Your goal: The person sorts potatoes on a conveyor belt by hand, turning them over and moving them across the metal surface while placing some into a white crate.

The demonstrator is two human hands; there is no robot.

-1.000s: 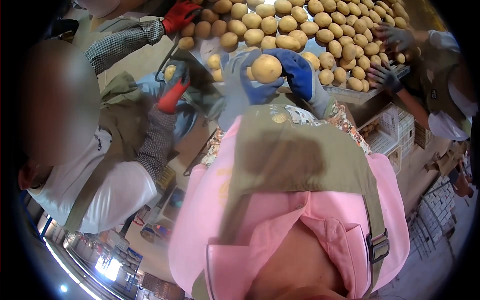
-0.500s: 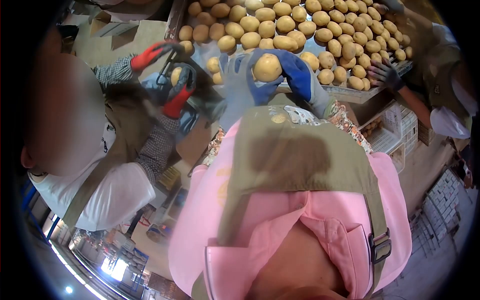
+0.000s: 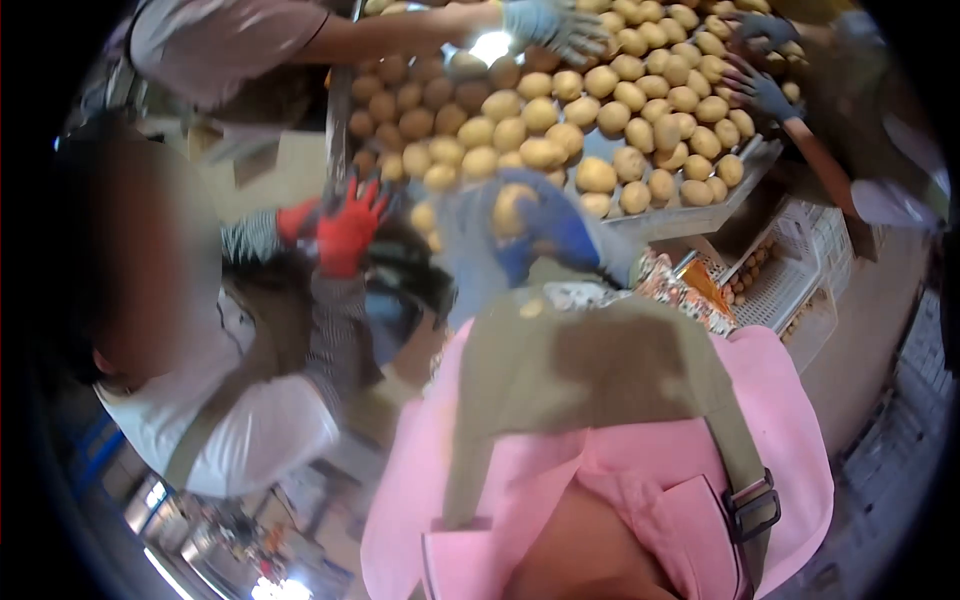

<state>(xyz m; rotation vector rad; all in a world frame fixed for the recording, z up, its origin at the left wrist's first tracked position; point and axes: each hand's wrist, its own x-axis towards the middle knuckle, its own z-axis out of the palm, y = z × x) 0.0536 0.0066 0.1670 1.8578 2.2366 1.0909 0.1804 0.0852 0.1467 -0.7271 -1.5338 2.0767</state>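
A potato (image 3: pixel 511 208) sits between my two gloved hands at the near edge of the sorting table. Grey and blue, my left hand (image 3: pixel 472 238) curls round its left side, smeared by motion. My right hand (image 3: pixel 565 232), in a blue glove, closes on the potato from the right. Many loose potatoes (image 3: pixel 540 152) lie just beyond my hands on the metal table (image 3: pixel 690 217). A few more potatoes show just left of my left hand, partly hidden by it.
At left, a co-worker's red glove (image 3: pixel 345 230) is spread near the table corner. Another person's light-blue glove (image 3: pixel 555 28) reaches across the potatoes from the top. Grey gloves (image 3: pixel 762 92) rest at the right side. White plastic crates (image 3: pixel 800 250) holding potatoes stand below the table's right.
The view has shifted, and my hands with the potato appear lower. A third co-worker's arm now stretches over the table. The left co-worker's gloves have moved, and the potato seen there is out of sight.
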